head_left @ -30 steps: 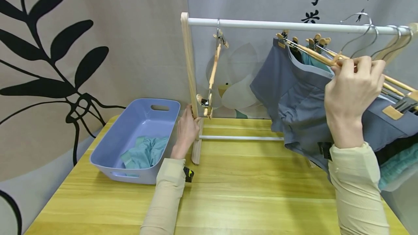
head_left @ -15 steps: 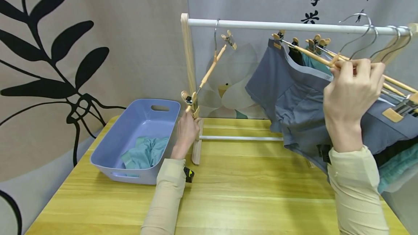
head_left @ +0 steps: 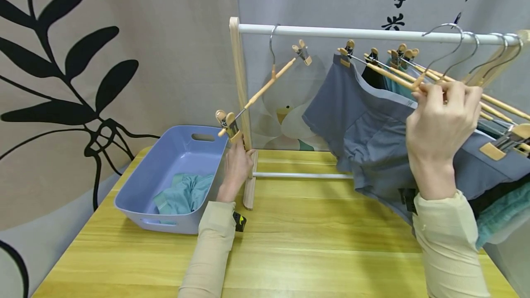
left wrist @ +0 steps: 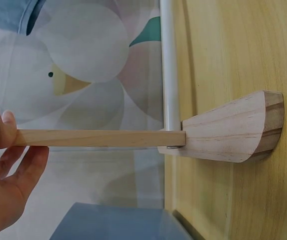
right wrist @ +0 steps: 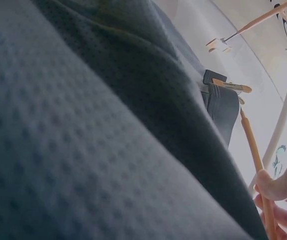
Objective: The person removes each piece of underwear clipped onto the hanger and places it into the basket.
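My left hand (head_left: 237, 167) grips the left wooden post (left wrist: 98, 138) of the clothes rack, thumb on one side and fingers on the other. With my right hand (head_left: 440, 132) I hold the wooden bar of a clip hanger (right wrist: 252, 137) near its metal hook. Blue-grey shorts (head_left: 372, 118) are clipped to that hanger and hang below it. The hook meets the white rail (head_left: 331, 32) of the rack. Left of them an unloaded clip hanger (head_left: 269, 84) hangs slanted from the rail, its lower clip just above my left hand.
A blue basket (head_left: 136, 183) with a crumpled teal cloth (head_left: 184, 192) stands left of the rack on the wooden table (head_left: 314, 252). More hangers with dark and teal garments (head_left: 503, 210) crowd the rail's right end. A printed curtain (head_left: 174, 49) hangs behind.
My right hand has shifted slightly left with the hanger and shorts. The unloaded hanger has swung round, its lower clip leftward and upper clip rightward. My left hand stays on the post.
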`<state>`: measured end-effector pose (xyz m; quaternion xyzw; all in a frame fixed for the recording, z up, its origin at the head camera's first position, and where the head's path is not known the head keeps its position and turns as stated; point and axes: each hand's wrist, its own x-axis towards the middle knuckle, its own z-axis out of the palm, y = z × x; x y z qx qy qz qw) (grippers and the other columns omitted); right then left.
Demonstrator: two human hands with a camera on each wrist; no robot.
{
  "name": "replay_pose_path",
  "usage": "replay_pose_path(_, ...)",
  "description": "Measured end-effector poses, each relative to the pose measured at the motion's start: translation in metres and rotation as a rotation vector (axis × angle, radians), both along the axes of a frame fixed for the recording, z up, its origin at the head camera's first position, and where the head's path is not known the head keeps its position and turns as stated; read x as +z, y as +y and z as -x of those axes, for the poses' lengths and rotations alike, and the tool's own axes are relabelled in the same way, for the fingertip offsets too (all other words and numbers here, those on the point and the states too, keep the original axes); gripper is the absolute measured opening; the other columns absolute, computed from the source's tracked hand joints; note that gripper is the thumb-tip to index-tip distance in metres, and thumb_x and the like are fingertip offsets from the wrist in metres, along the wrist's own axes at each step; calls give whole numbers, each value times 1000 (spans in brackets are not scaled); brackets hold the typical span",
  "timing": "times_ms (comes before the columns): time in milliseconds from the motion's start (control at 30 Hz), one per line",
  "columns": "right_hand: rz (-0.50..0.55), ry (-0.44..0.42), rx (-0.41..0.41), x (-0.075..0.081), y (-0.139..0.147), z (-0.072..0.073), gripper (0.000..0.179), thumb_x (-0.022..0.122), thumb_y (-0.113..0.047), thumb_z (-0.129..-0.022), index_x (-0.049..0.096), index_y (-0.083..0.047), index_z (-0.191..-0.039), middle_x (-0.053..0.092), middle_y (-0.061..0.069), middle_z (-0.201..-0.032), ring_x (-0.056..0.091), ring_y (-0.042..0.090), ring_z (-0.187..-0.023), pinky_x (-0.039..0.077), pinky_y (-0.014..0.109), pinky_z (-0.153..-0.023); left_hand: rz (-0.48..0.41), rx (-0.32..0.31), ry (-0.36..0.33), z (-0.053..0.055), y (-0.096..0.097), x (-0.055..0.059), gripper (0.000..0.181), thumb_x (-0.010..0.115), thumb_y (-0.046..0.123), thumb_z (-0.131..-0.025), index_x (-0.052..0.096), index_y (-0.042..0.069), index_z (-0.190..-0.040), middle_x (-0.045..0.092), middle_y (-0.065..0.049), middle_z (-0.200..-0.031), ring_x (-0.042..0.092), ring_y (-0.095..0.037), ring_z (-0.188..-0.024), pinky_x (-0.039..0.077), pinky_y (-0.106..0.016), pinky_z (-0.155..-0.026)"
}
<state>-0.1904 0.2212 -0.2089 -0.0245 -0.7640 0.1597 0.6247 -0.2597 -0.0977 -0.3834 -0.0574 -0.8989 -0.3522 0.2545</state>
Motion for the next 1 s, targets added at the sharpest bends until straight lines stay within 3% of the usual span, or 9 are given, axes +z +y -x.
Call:
replay_pose_path(200, -8, -2, 3, -3, -2, -2, 47, 51, -32, -93, 68, 10, -102, 60, 30, -93, 47, 47, -90, 35, 55, -77, -6, -9, -7, 1, 0, 0, 48, 61, 11, -92, 40, -2, -133, 59, -20, -110, 65, -40, -86, 53, -49, -71)
replay_pose_path(1000, -29, 42, 38, -16, -10, -7, 45, 52, -32, -93, 70, 9, -93, 59, 29, -87, 47, 46, -86, 36, 56, -78, 0, -5, 11, 3, 1, -1, 48, 63, 10, -89, 42, -1, -131, 60, -19, -106, 65, -41, -86, 53, -50, -71)
